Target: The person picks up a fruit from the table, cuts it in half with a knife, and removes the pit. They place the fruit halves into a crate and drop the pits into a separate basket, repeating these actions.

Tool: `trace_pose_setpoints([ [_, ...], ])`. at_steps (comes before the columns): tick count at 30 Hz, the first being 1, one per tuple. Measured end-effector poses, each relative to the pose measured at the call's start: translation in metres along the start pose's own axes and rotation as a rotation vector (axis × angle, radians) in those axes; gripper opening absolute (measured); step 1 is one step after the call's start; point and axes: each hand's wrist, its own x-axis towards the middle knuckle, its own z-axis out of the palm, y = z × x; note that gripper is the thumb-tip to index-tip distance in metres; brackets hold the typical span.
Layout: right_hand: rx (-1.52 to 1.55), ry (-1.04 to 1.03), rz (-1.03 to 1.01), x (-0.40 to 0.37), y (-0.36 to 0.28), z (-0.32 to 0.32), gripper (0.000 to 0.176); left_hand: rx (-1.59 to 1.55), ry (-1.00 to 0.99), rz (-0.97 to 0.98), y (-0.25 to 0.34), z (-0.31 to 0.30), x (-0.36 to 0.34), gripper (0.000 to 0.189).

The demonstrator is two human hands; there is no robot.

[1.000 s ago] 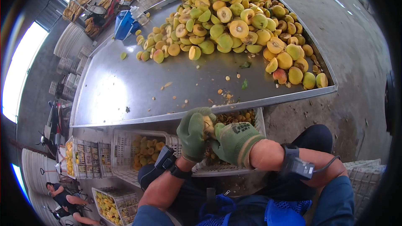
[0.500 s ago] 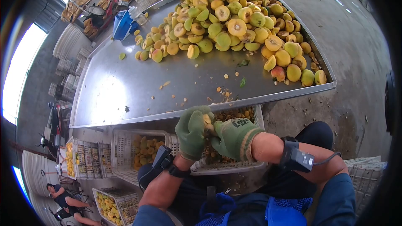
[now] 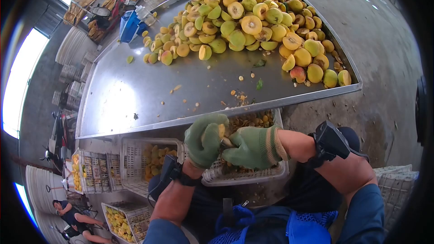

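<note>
Both my hands wear green knit gloves and meet above a crate (image 3: 244, 179) below the table's front edge. My left hand (image 3: 204, 142) is closed around a yellow-fleshed peach half (image 3: 221, 130), mostly hidden by the fingers. My right hand (image 3: 251, 147) is closed, its knuckles toward the left hand, on a small tool (image 3: 227, 142) of which only a short greyish piece shows against the fruit. Its exact kind is hidden. Dark stones and scraps (image 3: 253, 121) lie in the crate beneath. A big heap of halved peaches (image 3: 235, 18) rests on the metal table (image 3: 149, 95).
Another white crate (image 3: 129, 162) with peach pieces stands left of my hands, and further crates (image 3: 97, 174) beyond it. A blue container (image 3: 130, 26) sits at the table's left edge. A seated person (image 3: 74, 217) is at lower left. Stacked crates (image 3: 395, 187) stand at right.
Both hands have shifted slightly left, still together. My right wrist has turned, and its hand now lies flatter toward the left hand. The view has tilted slightly.
</note>
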Motion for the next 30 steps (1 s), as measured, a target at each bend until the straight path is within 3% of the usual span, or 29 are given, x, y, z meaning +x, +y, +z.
trace_pose_setpoints([
  [3,0.131,-0.088,0.024,0.007,0.009,-0.002,0.036,-0.069,-0.027,-0.006,-0.005,-0.001,0.001,0.035],
  [5,0.226,-0.178,-0.024,0.007,0.018,-0.006,0.037,-0.135,-0.086,-0.137,-0.001,-0.004,0.002,0.037],
  [8,0.362,-0.145,0.109,-0.007,0.002,-0.023,0.037,-0.39,-0.116,-0.255,0.001,-0.001,0.002,0.042],
  [9,0.381,-0.152,0.097,-0.007,0.002,-0.024,0.035,-0.499,-0.112,-0.279,0.001,0.0,0.003,0.044],
  [14,0.507,-0.161,-0.029,-0.014,0.004,-0.025,0.033,-0.48,-0.114,-0.349,0.014,-0.003,0.002,0.047],
  [17,0.809,-0.323,0.096,-0.01,0.013,-0.021,0.031,-0.504,-0.113,-0.348,0.02,-0.004,0.002,0.048],
  [20,0.959,-0.52,0.07,-0.001,0.024,-0.019,0.03,-0.498,-0.101,-0.366,0.024,-0.004,0.0,0.051],
  [24,0.517,-0.253,0.006,-0.008,0.012,-0.01,0.032,-0.422,-0.225,-0.403,0.018,-0.01,0.004,0.056],
  [27,0.555,-0.305,0.067,-0.01,0.009,-0.008,0.032,-0.422,-0.322,-0.488,0.029,-0.014,0.01,0.059],
  [30,0.737,-0.345,-0.001,-0.01,0.015,-0.003,0.035,-0.409,-0.324,-0.384,0.024,-0.016,0.009,0.061],
])
